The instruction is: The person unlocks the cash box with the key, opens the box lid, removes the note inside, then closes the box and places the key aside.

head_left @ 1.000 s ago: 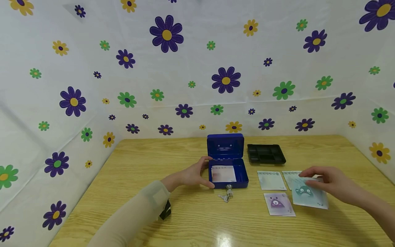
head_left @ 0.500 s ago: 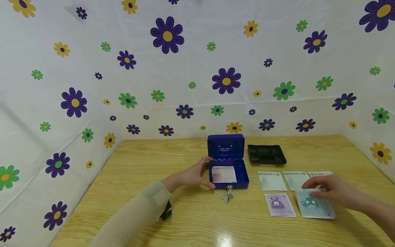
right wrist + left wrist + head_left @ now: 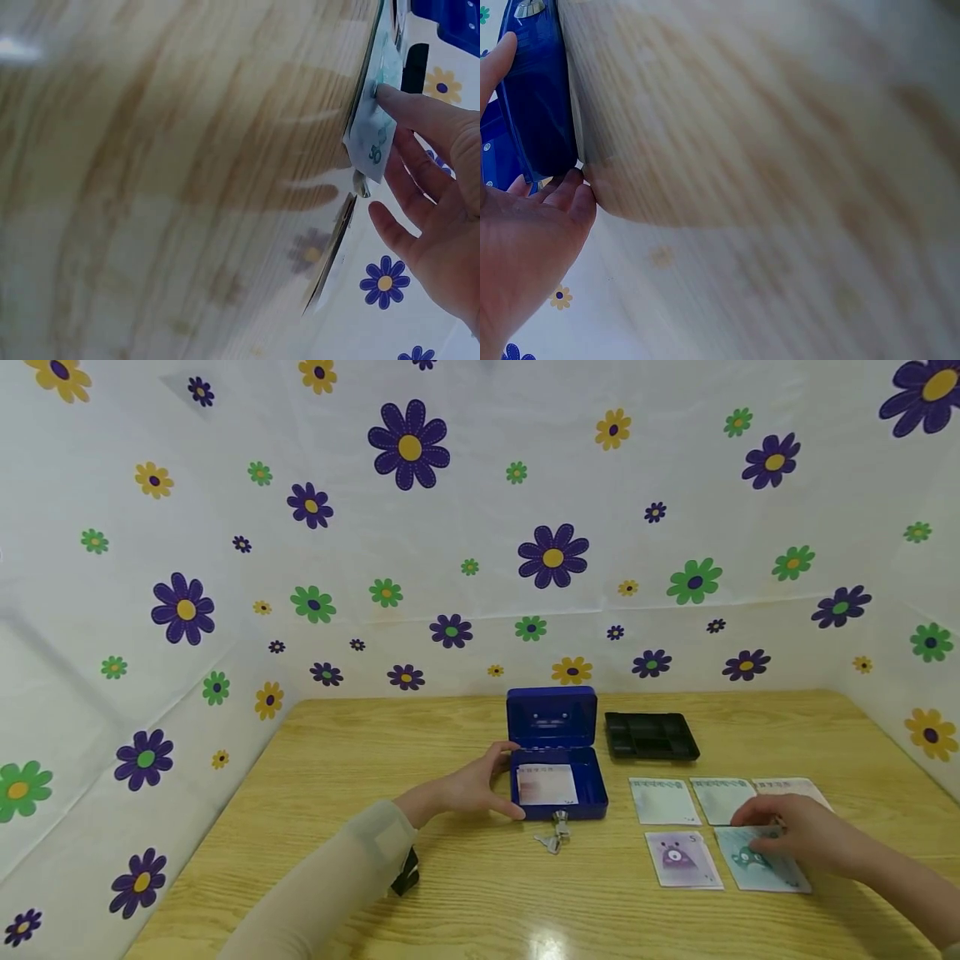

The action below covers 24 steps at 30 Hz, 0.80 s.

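My left hand [image 3: 474,787] grips the left side of a blue metal cash box [image 3: 600,789], thumb at the front corner and fingers at the back. The box's lid is raised. A pinkish play banknote [image 3: 546,785] lies inside it, and keys [image 3: 553,842] hang from its front lock. My right hand [image 3: 813,833] pinches a teal monster play banknote [image 3: 772,877] down at the table, thumb on its printed face; in the right wrist view the note [image 3: 373,135] shows a "50". Left of it lies a purple monster note [image 3: 681,864].
Behind the right hand are two pale green notes, the left note [image 3: 663,802] and the middle note [image 3: 720,795], and a pinkish note [image 3: 795,787]. A black compartment tray [image 3: 651,735] stands right of the box. Flowered cloth [image 3: 450,527] rises behind the wooden table [image 3: 360,735].
My right hand has carried the teal note slightly right and down to the table, beside the purple note, uncovering the notes behind. My left hand has stayed on the cash box.
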Motion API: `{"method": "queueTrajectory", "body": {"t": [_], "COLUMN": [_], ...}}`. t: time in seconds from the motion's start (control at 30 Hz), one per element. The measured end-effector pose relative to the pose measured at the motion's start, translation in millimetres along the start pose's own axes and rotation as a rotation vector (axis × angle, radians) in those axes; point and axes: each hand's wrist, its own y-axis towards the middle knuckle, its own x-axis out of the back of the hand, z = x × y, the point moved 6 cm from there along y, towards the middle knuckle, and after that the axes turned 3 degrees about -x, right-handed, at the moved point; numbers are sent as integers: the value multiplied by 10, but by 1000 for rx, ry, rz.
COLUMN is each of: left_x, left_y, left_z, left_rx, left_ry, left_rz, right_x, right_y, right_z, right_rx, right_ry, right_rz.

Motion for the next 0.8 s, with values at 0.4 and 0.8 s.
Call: {"method": "queueTrajectory", "body": {"t": [0.4,0.8], "left_x": [-26,5], "left_y": [-4,-4], "left_z": [8,-4], "left_rx": [-2,3], "left_ry": [-3,2], "left_rz": [9,-2], "right_x": [42,147], "right_y": [-26,458], "right_z": [103,883], "right_rx": [1,208], "right_ry": [-27,53], "right_rz": [-75,-135]}}
